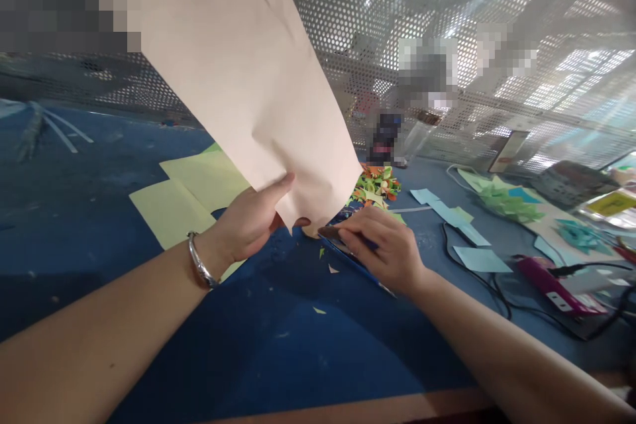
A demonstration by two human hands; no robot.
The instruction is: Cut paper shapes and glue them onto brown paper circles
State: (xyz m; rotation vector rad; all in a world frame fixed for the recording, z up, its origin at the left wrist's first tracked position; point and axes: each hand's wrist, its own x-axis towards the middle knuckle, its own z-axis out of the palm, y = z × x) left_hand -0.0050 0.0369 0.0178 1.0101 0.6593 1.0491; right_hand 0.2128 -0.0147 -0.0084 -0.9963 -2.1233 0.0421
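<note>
The flat blue table surface [278, 358] carries many paper pieces. At the left side, several pale yellow-green paper sheets [171, 212] are lying with overlap. Farther back there is one heap of small green and orange paper scraps [380, 185]. At the right side lie thin light blue paper rectangles [481, 260] and, near them, one purple power strip with sockets [541, 279]
</note>
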